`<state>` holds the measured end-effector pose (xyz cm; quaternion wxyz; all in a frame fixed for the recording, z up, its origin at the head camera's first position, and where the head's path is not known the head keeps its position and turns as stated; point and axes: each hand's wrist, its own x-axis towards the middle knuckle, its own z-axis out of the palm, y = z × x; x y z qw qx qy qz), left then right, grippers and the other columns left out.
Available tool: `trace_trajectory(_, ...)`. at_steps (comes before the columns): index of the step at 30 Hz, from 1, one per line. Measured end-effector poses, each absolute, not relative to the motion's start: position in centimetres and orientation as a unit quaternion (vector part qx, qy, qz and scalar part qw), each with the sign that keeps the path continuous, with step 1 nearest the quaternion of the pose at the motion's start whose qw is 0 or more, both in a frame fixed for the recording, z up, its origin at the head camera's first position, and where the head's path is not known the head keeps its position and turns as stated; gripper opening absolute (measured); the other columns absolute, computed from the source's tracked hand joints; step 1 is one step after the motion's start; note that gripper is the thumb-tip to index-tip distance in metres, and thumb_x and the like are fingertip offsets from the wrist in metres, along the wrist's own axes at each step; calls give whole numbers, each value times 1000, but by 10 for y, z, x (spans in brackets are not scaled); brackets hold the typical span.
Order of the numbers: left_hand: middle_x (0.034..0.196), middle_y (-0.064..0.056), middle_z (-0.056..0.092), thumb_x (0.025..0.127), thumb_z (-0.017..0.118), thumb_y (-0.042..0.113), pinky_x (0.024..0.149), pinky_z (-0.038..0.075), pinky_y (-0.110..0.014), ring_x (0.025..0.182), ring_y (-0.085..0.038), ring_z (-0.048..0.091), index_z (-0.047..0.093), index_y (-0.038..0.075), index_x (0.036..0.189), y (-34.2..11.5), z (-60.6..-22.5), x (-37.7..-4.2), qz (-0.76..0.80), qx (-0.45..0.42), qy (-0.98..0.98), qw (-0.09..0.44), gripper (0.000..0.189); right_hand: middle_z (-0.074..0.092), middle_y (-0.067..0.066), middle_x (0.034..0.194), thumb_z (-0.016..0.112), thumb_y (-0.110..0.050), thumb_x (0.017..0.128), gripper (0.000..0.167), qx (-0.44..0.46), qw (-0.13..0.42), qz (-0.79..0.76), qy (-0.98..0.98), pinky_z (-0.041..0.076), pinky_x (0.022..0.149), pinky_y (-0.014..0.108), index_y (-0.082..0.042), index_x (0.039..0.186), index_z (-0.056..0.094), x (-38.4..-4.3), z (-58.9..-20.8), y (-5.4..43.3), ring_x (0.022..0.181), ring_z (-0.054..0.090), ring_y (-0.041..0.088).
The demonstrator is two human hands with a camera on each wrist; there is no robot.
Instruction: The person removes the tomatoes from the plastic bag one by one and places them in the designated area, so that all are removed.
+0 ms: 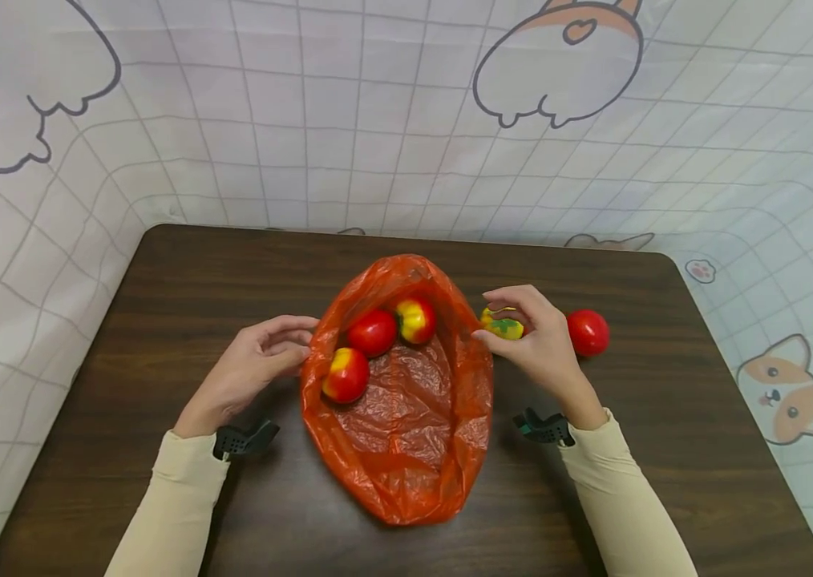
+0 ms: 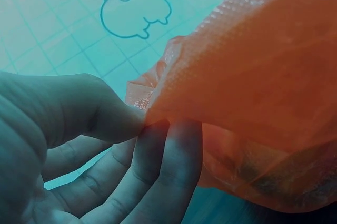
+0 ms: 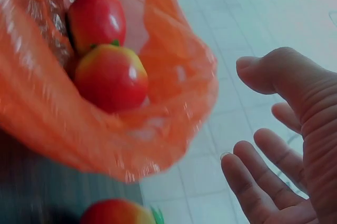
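Note:
An orange plastic bag [image 1: 406, 481] stands with its mouth spread wide. Inside it lie a red-and-yellow apple [image 1: 346, 375], a mostly red one [image 1: 374, 333] and another red-and-yellow one [image 1: 416, 320]. My left hand [image 1: 255, 365] pinches the bag's left rim between thumb and fingers, as the left wrist view shows up close. On the other side, my right hand [image 1: 539, 340] is beside the right rim with thumb and fingers spread apart, holding nothing. Partly hidden behind its fingers is a yellow fruit with green leaves [image 1: 503, 324]. A red fruit [image 1: 588, 332] sits just right of that hand.
Everything is on a dark brown wooden table [image 1: 219, 272] with rounded far corners. White gridded cloth [image 1: 349, 152] with cartoon dogs surrounds it at the back and sides. Dark wrist straps [image 1: 244, 439] sit at both cuffs.

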<state>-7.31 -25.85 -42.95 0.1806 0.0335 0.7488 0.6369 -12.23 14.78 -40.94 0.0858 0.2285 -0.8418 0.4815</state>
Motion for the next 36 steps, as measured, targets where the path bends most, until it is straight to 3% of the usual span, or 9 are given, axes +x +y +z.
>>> trace_trajectory(5, 135, -15, 63, 99, 70, 24, 92, 63, -28, 109, -14, 72, 56, 12, 143, -259, -430, -74, 640, 33, 746, 181, 47, 66, 8, 118, 90, -7, 78, 53, 250, 74, 466, -845, 61, 96, 48, -9, 126, 68, -126, -409, 134, 104, 68, 27)
trace_trajectory(13, 133, -15, 64, 100, 69, 22, 89, 63, -28, 106, -13, 73, 57, 11, 142, -259, -431, -73, 653, 39, 734, 183, 45, 67, 11, 124, 90, -9, 78, 56, 275, 61, 462, -841, 60, 98, 41, -6, 128, 66, -126, -403, 113, 110, 71, 26)
trace_trajectory(20, 132, -14, 65, 100, 69, 23, 89, 63, -29, 106, -14, 73, 58, 14, 141, -260, -431, -71, 654, 37, 731, 190, 44, 68, 14, 123, 90, -11, 80, 55, 296, 44, 448, -842, 61, 97, 41, -5, 128, 66, -126, -406, 95, 106, 72, 30)
trace_trajectory(36, 130, -16, 65, 99, 69, 21, 89, 64, -31, 108, -19, 72, 60, 14, 139, -256, -433, -72, 648, 28, 735, 196, 42, 65, 8, 131, 89, -19, 82, 60, 274, -22, 414, -868, 59, 103, 43, -9, 135, 62, -144, -420, 82, 117, 70, 25)
